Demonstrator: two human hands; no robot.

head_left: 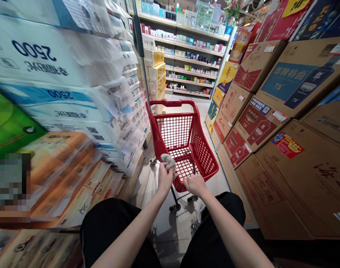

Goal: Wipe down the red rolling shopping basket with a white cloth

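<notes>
Cart of red plastic lattice [190, 149] on dark wheels stands right at the fingers in the head view, its basket reaching forward from them. The left hand [164, 178] pinches a crumpled grey-white cloth [168, 161] between its fingers, at the near left corner of the basket. The right hand [194, 184] is just beside it, fingers pressed together and curled over the near red rim. Knees in black trousers [110, 219] are bent on either side, nearer than the fingers. To the fingers' left rise white plastic-wrapped packs with blue bands [86, 96], with orange-wrapped packs [61, 149] lower and nearer. To their right are stacked brown cardboard cartons [281, 163]. Well beyond the fingers, pale shelves of small colourful boxes and bottles [192, 58] cross the aisle's end.
</notes>
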